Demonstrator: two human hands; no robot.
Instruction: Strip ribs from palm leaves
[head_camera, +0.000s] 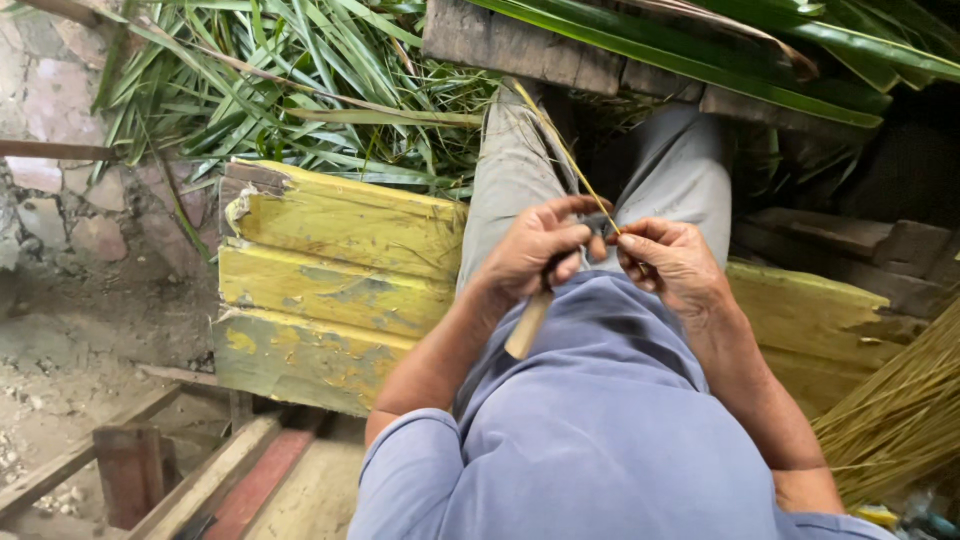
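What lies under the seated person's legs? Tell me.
A worn yellow-painted wooden plank bench shows on both sides of the grey-trousered legs. The planks directly beneath the legs are covered, so their condition cannot be seen.

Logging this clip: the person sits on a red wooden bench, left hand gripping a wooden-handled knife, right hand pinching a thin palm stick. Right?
Not quite. The head view shows the bench is yellow, not red. The rest holds: left hand grips the wooden-handled knife, right hand pinches the thin stick.

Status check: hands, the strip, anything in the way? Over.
Left hand gripping a wooden-handled knife. Right hand pinching a thin leaf midrib, blade end hidden between fingers. Nothing blocking; stick bundle at right.
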